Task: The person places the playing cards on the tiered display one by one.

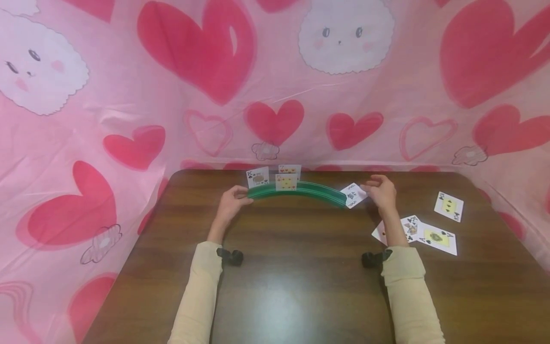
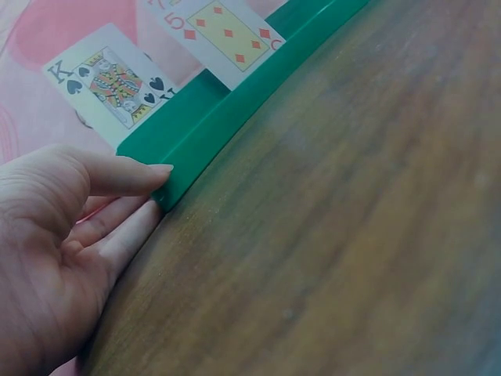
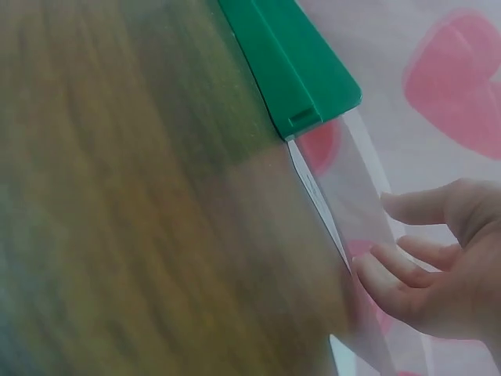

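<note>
A green curved card holder (image 1: 318, 188) stands at the far part of the table. My left hand (image 1: 232, 203) pinches its left end between thumb and fingers, as the left wrist view shows. Upright in the holder are a king of spades (image 2: 117, 86), a five of diamonds (image 2: 227, 35) and, behind the five, a partly hidden seven (image 1: 290, 168). At the holder's right end lies a playing card with black print (image 1: 354, 196). My right hand (image 1: 382, 193) is beside that card, thumb and fingers apart, fingertips close to its edge.
Near my right forearm lie an ace of spades (image 1: 442, 239), a king (image 1: 412, 227) and another card (image 1: 380, 233) partly covered by the arm. Farther right is a ten of spades (image 1: 449, 206). A pink heart-patterned cloth (image 1: 275, 86) hangs behind the wooden table (image 1: 292, 277).
</note>
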Motion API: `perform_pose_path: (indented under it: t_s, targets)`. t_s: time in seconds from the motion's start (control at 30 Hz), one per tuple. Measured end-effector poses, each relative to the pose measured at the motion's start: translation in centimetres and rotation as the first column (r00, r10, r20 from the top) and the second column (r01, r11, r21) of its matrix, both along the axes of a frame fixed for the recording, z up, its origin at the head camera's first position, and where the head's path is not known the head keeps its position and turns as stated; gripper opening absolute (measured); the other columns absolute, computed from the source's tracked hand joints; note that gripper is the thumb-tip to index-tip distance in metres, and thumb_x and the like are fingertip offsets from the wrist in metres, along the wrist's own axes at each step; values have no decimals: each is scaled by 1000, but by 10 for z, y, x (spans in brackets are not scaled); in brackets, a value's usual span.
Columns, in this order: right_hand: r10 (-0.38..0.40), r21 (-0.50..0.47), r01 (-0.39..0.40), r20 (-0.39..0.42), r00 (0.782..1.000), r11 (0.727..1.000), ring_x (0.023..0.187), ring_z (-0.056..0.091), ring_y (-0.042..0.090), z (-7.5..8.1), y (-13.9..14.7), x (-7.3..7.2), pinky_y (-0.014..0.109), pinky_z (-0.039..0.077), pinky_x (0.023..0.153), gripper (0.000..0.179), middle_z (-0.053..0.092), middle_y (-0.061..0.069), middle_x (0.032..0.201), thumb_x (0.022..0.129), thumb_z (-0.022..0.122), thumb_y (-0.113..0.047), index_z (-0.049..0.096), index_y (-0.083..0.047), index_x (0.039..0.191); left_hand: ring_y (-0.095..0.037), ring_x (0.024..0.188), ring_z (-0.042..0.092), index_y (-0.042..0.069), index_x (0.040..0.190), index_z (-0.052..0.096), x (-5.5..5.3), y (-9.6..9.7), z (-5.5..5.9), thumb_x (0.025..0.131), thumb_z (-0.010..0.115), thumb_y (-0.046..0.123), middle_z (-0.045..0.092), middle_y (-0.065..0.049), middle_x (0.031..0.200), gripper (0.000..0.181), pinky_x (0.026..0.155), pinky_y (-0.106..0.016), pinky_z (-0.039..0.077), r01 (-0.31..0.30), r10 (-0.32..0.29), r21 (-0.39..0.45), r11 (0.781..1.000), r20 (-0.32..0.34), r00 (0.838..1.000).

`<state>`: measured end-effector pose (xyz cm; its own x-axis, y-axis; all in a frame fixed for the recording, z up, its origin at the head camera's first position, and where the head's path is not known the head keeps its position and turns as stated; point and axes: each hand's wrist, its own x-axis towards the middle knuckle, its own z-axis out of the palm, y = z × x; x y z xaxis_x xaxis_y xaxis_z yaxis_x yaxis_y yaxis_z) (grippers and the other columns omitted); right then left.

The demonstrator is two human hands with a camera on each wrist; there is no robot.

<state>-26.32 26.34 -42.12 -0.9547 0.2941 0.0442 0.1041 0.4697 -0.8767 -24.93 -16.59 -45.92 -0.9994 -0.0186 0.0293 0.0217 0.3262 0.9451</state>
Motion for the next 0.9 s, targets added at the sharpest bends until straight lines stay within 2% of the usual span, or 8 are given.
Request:
perform_pose_path:
  t_s: [0.13, 0.2, 0.33, 0.47, 0.6, 0.67, 0.9]
  targets:
    - [72, 78, -72, 1, 997, 994, 104, 52, 35, -3, 2, 1, 43, 40, 87, 53, 53, 21, 116, 76, 67, -16, 46, 1, 121, -22, 102, 55, 13, 101, 58, 0, 0, 0, 74, 70, 20, 58, -5, 106, 30, 85, -42, 44, -2, 2, -7, 1000, 5, 1000]
    - [123, 130, -123, 5, 992, 984, 108, 48, 37, -6, 3, 0, 47, 35, 91, 55, 51, 22, 119, 75, 68, -16, 45, 2, 122, -22, 102, 55, 14, 101, 58, 0, 0, 0, 74, 71, 20, 58, -5, 106, 31, 85, -42, 44, -3, 3, -10, 1000, 6, 1000]
    - [229, 261, -222, 3, 973, 939, 111, 43, 39, -12, 4, -2, 51, 31, 93, 60, 47, 24, 122, 73, 70, -19, 44, 3, 122, -22, 102, 55, 13, 101, 58, -1, 1, -1, 74, 71, 20, 58, -5, 107, 31, 85, -41, 44, -2, 2, -14, 1000, 5, 1000]
    - [297, 367, -278, 6, 955, 888, 109, 38, 42, -16, 3, -3, 56, 27, 92, 67, 46, 26, 120, 71, 72, -26, 44, 4, 123, -22, 102, 55, 11, 102, 58, -2, 1, -1, 73, 72, 18, 59, -7, 107, 33, 85, -41, 44, 0, 0, -5, 1000, -1, 1000]
    - [288, 456, -273, 37, 957, 847, 105, 35, 44, -16, 3, -1, 57, 23, 90, 69, 48, 28, 113, 68, 74, -30, 46, 6, 121, -23, 102, 56, 10, 102, 58, -2, 1, -1, 73, 72, 18, 59, -8, 108, 33, 85, -40, 44, 3, -3, -14, 1000, -3, 1000]
    - [269, 479, -267, 64, 961, 837, 102, 36, 44, -15, 4, -1, 56, 23, 88, 66, 49, 28, 109, 68, 74, -30, 48, 6, 118, -23, 102, 56, 9, 102, 58, -3, 1, -1, 73, 72, 19, 59, -8, 108, 34, 85, -40, 45, 4, -4, -17, 1000, -6, 1000]
    - [235, 475, -269, 132, 963, 838, 95, 38, 46, -6, 12, 4, 55, 27, 83, 57, 51, 29, 101, 69, 72, -29, 54, 9, 108, -23, 102, 56, 11, 101, 58, -2, 0, 0, 73, 72, 18, 59, -7, 107, 33, 85, -40, 45, 1, -1, -13, 1000, -6, 1000]
